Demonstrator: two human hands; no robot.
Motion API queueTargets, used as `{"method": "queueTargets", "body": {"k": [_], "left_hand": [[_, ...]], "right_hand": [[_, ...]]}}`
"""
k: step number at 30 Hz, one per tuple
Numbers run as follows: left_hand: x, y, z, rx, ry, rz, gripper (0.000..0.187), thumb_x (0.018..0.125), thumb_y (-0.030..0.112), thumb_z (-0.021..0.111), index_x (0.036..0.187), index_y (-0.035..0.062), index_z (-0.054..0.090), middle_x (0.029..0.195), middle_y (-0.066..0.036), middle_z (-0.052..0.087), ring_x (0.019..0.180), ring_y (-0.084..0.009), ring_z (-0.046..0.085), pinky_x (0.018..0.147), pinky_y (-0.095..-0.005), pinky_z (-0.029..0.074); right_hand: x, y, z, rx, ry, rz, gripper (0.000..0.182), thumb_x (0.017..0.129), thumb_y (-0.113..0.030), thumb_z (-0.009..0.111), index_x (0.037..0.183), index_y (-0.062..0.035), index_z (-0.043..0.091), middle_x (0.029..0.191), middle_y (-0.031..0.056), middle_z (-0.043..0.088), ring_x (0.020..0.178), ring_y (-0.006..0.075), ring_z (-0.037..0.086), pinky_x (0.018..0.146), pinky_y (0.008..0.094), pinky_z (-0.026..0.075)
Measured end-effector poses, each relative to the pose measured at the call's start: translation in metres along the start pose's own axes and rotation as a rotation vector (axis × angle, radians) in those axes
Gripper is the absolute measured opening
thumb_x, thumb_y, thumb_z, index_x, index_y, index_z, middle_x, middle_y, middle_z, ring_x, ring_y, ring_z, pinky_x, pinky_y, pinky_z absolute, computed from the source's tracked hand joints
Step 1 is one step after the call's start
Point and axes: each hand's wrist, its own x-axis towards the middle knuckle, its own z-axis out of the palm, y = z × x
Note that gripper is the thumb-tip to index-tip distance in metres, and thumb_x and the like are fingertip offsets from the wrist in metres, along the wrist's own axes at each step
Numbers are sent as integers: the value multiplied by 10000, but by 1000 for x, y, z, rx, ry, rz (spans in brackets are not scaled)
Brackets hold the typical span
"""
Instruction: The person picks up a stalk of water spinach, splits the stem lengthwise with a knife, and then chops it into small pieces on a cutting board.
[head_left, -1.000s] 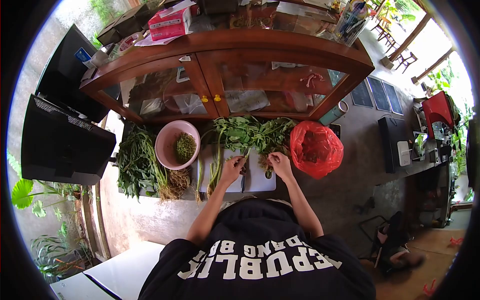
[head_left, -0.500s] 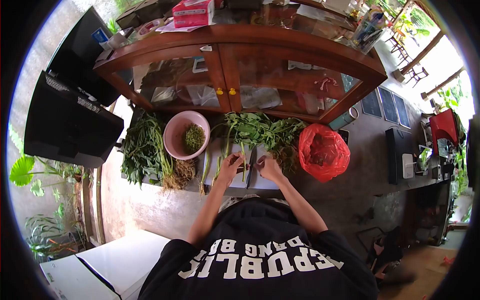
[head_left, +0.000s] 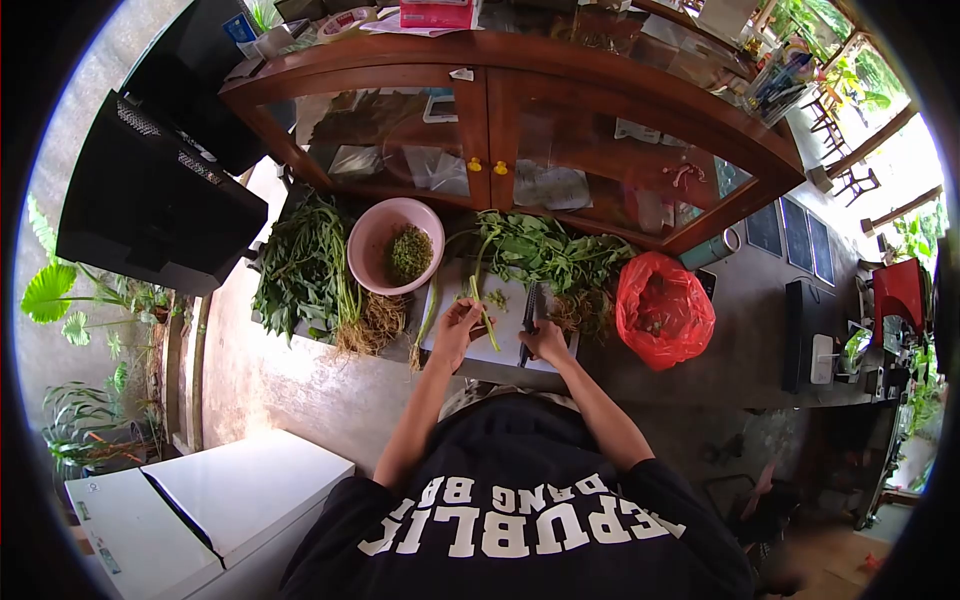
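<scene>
My left hand point(head_left: 459, 330) is closed round a green leafy stem point(head_left: 488, 322), whose leafy end reaches up toward the greens. Closed on a dark knife point(head_left: 530, 308), my right hand point(head_left: 545, 342) is to the right of the stem, over the white cutting board point(head_left: 508, 345). Small chopped green bits point(head_left: 496, 298) lie on the board between the hands. Beyond it rests a bunch of leafy greens point(head_left: 545, 250) with roots at its right end. A pink bowl point(head_left: 362, 262) behind my left hand contains chopped greens point(head_left: 410, 255).
A larger bunch of greens point(head_left: 298, 270) with brown roots lies at the left. An open red plastic bag point(head_left: 690, 345) stands to the right, near a teal tumbler point(head_left: 708, 250). The wooden glass-door cabinet point(head_left: 490, 130) borders the back; a white fridge point(head_left: 250, 490) is lower left.
My right hand has closed on the knife, which lay on the board between my hands before. The stem in my left hand has tilted. The camera view has shifted, moving the scene rightward.
</scene>
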Motion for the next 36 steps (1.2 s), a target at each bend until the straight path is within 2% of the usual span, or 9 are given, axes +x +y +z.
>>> {"method": "queueTargets", "body": {"k": [6, 9, 12, 15, 17, 20, 23, 30, 36], "left_hand": [[5, -1, -4, -65, -19, -13, 101, 962, 187, 619, 960, 95, 577, 823, 2, 605, 858, -186, 684, 784, -321, 571], [6, 2, 0, -158, 37, -51, 93, 967, 183, 609, 940, 96, 588, 817, 0, 610, 858, -177, 684, 780, -311, 568], [8, 6, 8, -276, 42, -45, 92, 963, 176, 613, 922, 96, 593, 826, -10, 628, 852, -172, 684, 788, -300, 574], [10, 8, 15, -355, 25, 6, 104, 958, 175, 616, 915, 86, 586, 841, -31, 649, 854, -171, 683, 796, -288, 585], [9, 10, 19, -363, 31, -6, 113, 956, 174, 620, 905, 81, 580, 854, -45, 657, 851, -171, 683, 794, -281, 590], [10, 9, 21, -367, 40, -14, 130, 952, 169, 624, 882, 75, 569, 877, -67, 668, 837, -176, 685, 783, -273, 599], [19, -4, 10, -385, 56, -9, 131, 962, 163, 603, 901, 56, 560, 907, -87, 670, 835, -188, 687, 783, -280, 606], [21, -11, 13, -430, 140, -35, 161, 976, 170, 577, 989, 9, 572, 950, -101, 656, 892, -214, 681, 790, -307, 617], [22, -4, 29, -410, 137, -15, 193, 992, 186, 549, 1022, -3, 569, 1092, -124, 646, 973, -222, 671, 832, -300, 605]], "right_hand": [[-16, 12, -20, 149, -3, 22, 294, 848, -222, 637, 957, 49, 607, 729, 123, 650, 570, 199, 637, 511, 350, 516], [-27, 22, -30, 170, 5, 17, 286, 860, -227, 601, 973, 35, 609, 785, 110, 631, 686, 183, 631, 590, 322, 494], [-38, 27, -34, 125, 174, -199, 254, 879, -225, 566, 947, 19, 585, 815, 91, 610, 783, 163, 616, 675, 291, 459], [-52, 13, -43, 257, 168, -204, 241, 892, -204, 560, 931, 33, 538, 793, 155, 617, 799, 240, 652, 708, 368, 474], [-53, 9, -44, 332, 147, -185, 144, 926, -160, 526, 920, -18, 506, 752, 70, 580, 671, 163, 588, 629, 308, 459], [-71, -19, -57, 454, 42, 18, 136, 934, -137, 521, 964, -8, 489, 728, 79, 571, 511, 163, 558, 474, 313, 467], [-64, -2, -55, 439, 53, 9, 145, 931, -133, 513, 959, 2, 470, 698, 76, 549, 403, 153, 506, 355, 313, 437], [-61, 16, -60, 378, 60, 42, 136, 920, -133, 508, 911, -5, 465, 681, 54, 529, 425, 140, 512, 379, 299, 444], [-75, -11, -74, 406, 135, -212, 242, 983, -220, 505, 882, -5, 462, 632, 70, 512, 469, 142, 502, 433, 327, 386]]}}
